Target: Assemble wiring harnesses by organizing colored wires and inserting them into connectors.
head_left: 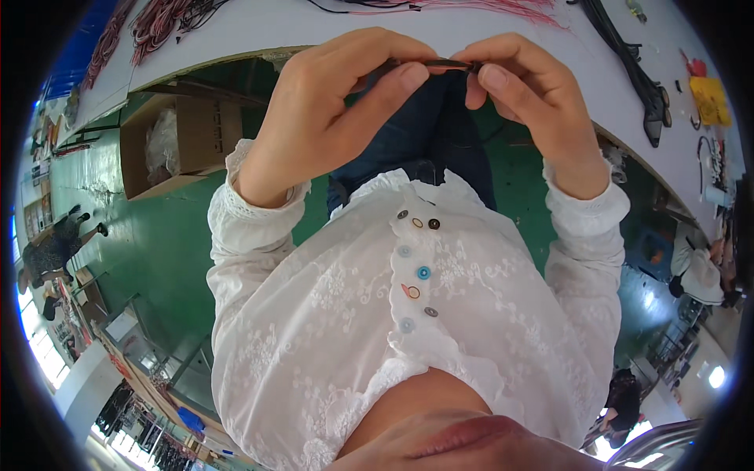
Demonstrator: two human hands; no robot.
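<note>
Between my hands, just past the table's near edge, runs a thin dark wire (450,63). My left hand (318,106) is closed, pinching the wire between thumb and forefinger. From the other side, my right hand (538,90) pinches it at a small black end piece (474,67), too small to make out exactly. Part of the wire is hidden inside the fingers of my left hand.
A white table (236,35) curves around ahead. Bundled red and black wires (161,27) lie at its far left, loose red wires (503,9) at the back. A black cable (620,51) and yellow piece (709,100) lie right. An open cardboard box (200,133) stands lower left.
</note>
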